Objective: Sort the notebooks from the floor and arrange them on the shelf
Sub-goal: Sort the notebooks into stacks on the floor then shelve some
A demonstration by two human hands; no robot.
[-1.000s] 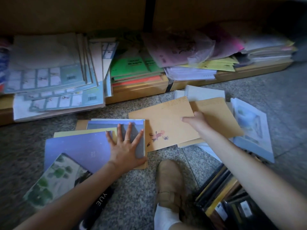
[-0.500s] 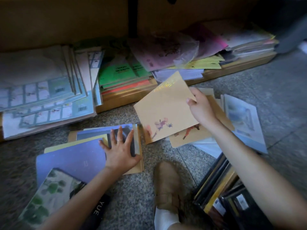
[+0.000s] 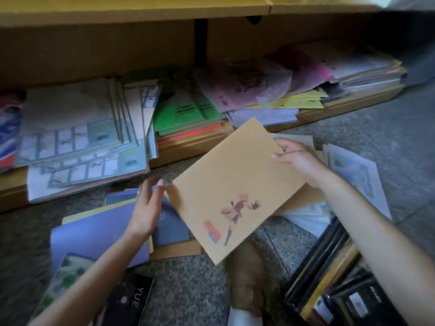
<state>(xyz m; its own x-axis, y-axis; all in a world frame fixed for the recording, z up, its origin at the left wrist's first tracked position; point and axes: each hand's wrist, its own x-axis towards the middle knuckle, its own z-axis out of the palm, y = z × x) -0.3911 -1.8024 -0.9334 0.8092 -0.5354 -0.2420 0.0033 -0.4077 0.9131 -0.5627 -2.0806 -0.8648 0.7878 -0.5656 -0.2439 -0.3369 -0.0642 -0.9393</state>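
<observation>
Pinching the tan notebook [image 3: 235, 180] by one edge, the right hand [image 3: 296, 161] holds it mid-air while the left hand [image 3: 148, 205], fingers straight, touches its opposite corner, so that loose grip could drop it onto the purple notebooks [image 3: 94, 234] underneath, and the shelf [image 3: 188, 147] just ahead looks crammed with stacks [image 3: 77, 137] already.

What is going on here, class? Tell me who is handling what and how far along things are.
A person is sorting notebooks by a low shelf. The right hand grips the upper edge of a tan notebook, held tilted above the floor. The left hand, fingers straight, is at its left corner, above purple notebooks lying on the floor. Stacks, including green notebooks, already lie on the shelf.
</observation>
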